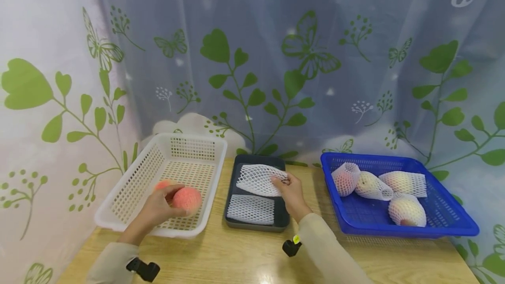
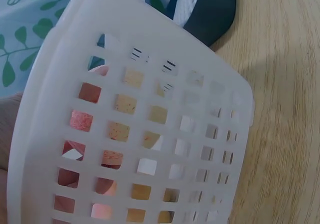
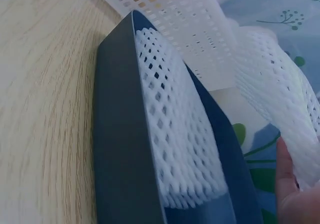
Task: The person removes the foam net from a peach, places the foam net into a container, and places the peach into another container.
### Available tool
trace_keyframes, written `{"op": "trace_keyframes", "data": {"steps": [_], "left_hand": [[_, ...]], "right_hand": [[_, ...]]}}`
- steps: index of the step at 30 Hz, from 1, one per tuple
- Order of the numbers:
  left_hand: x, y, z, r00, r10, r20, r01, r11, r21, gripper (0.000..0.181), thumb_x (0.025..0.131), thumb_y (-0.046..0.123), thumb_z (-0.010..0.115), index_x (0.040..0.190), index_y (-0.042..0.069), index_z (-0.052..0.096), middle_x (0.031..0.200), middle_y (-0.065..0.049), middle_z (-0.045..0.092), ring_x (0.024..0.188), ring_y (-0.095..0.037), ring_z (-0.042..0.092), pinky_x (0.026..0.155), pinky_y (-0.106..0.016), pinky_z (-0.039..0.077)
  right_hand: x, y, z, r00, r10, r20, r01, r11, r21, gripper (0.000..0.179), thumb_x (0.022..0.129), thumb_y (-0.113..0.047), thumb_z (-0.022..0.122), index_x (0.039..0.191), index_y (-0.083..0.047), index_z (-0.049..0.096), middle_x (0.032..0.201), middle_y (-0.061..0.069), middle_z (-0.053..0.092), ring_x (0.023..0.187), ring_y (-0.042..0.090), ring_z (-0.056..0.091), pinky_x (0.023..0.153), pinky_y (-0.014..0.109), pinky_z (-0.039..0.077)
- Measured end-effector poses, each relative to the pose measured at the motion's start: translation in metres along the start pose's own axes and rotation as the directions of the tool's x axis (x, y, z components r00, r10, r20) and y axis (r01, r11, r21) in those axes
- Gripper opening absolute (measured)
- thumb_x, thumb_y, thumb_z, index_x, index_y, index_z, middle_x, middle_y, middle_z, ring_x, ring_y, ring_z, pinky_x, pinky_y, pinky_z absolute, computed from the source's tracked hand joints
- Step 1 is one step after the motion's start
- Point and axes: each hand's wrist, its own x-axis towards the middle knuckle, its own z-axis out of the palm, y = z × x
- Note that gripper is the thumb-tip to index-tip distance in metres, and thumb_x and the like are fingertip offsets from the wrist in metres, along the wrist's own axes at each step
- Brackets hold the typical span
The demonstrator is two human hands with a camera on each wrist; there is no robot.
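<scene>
My left hand point(image 1: 158, 208) grips a pinkish-red peach point(image 1: 189, 200) over the near part of the white basket point(image 1: 173, 232). A second reddish fruit point(image 1: 163, 184) lies behind that hand, partly hidden. In the left wrist view the basket wall point(image 2: 165, 104) covers most of the hand, and bits of red fruit show through its holes. Between thumb and fingers, my right hand point(image 1: 293, 196) pinches a white foam net sleeve point(image 1: 258, 180), raised above the dark tray point(image 1: 281, 216). Flat in the tray is another foam net sleeve point(image 1: 251, 209), also plain in the right wrist view.
To the right stands a blue basket point(image 1: 394, 230) with several fruits in foam net sleeves, among them a netted fruit point(image 1: 407, 210) near its front. All containers sit on a wooden table point(image 1: 236, 255). A patterned curtain point(image 1: 252, 56) hangs close behind.
</scene>
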Motion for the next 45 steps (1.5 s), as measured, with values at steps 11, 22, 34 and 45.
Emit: {"op": "trace_keyframes", "data": {"steps": [11, 22, 34, 45], "left_hand": [[0.002, -0.004, 0.002, 1.0, -0.016, 0.003, 0.016, 0.996, 0.085, 0.075, 0.067, 0.015, 0.087, 0.132, -0.002, 0.054, 0.12, -0.021, 0.06, 0.105, -0.032, 0.059, 0.083, -0.044, 0.053], [0.001, -0.003, 0.005, 1.0, -0.009, 0.019, 0.006, 0.988, 0.151, 0.076, 0.064, 0.014, 0.089, 0.129, -0.006, 0.055, 0.116, -0.02, 0.063, 0.101, -0.031, 0.06, 0.081, -0.045, 0.052], [0.002, -0.002, 0.005, 0.998, -0.034, 0.05, 0.022, 0.975, 0.222, 0.075, 0.062, 0.016, 0.09, 0.126, -0.006, 0.057, 0.114, -0.019, 0.064, 0.102, -0.031, 0.06, 0.083, -0.046, 0.052], [0.004, -0.002, 0.003, 0.994, -0.063, 0.088, 0.043, 0.976, 0.212, 0.075, 0.065, 0.014, 0.088, 0.129, -0.007, 0.054, 0.117, -0.023, 0.062, 0.106, -0.036, 0.059, 0.084, -0.048, 0.052]], "right_hand": [[0.013, 0.015, 0.019, 0.995, 0.102, 0.002, -0.101, 0.984, -0.148, 0.041, 0.093, -0.012, 0.062, 0.127, 0.009, 0.052, 0.107, 0.018, 0.058, 0.095, 0.025, 0.056, 0.086, 0.039, 0.048], [0.017, 0.038, 0.022, 0.996, 0.089, -0.008, -0.087, 0.947, -0.31, 0.013, 0.085, -0.004, 0.069, 0.091, 0.005, 0.063, 0.08, 0.006, 0.058, 0.07, 0.016, 0.049, 0.061, 0.027, 0.044], [0.019, 0.052, 0.029, 0.999, -0.016, -0.038, -0.007, 0.844, -0.537, 0.021, 0.079, -0.008, 0.076, 0.098, 0.0, 0.071, 0.098, 0.015, 0.069, 0.092, 0.031, 0.063, 0.076, 0.043, 0.052], [0.014, 0.047, 0.03, 1.0, -0.025, -0.016, 0.011, 0.817, -0.576, 0.024, 0.081, -0.008, 0.074, 0.103, 0.0, 0.07, 0.104, 0.017, 0.069, 0.098, 0.035, 0.063, 0.081, 0.047, 0.052]]}}
